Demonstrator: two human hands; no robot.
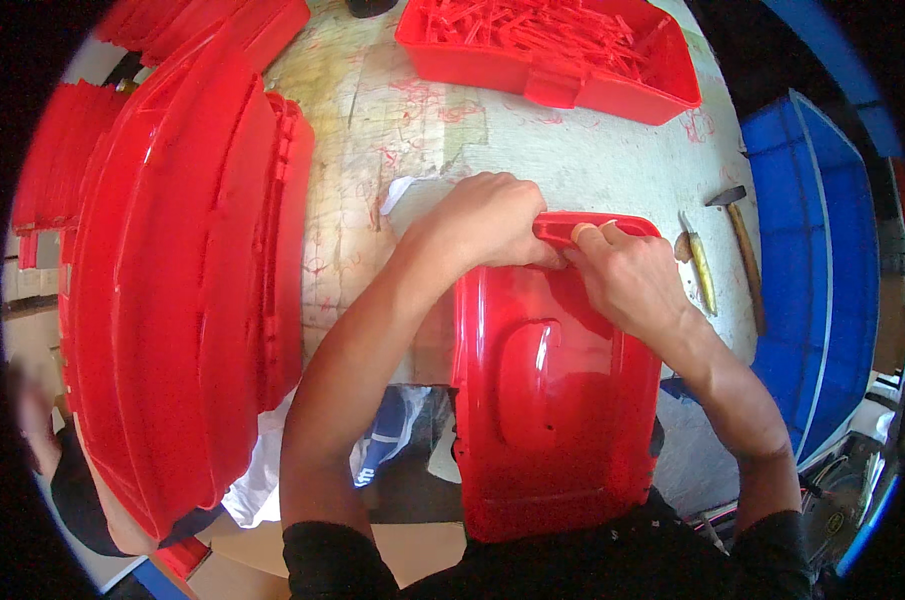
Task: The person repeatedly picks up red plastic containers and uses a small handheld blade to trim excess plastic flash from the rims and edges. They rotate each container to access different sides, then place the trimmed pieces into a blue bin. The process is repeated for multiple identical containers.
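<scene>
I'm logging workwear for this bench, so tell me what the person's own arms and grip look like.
Short, plain black sleeves, left sleeve and right sleeve, end above the elbows. Both forearms are bare. The left grip and right grip are gloveless, with no watch visible. Finger tape is too small to tell.

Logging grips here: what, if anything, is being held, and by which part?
The red tray, by its far end: left hand at the left corner, right hand beside it.
</scene>
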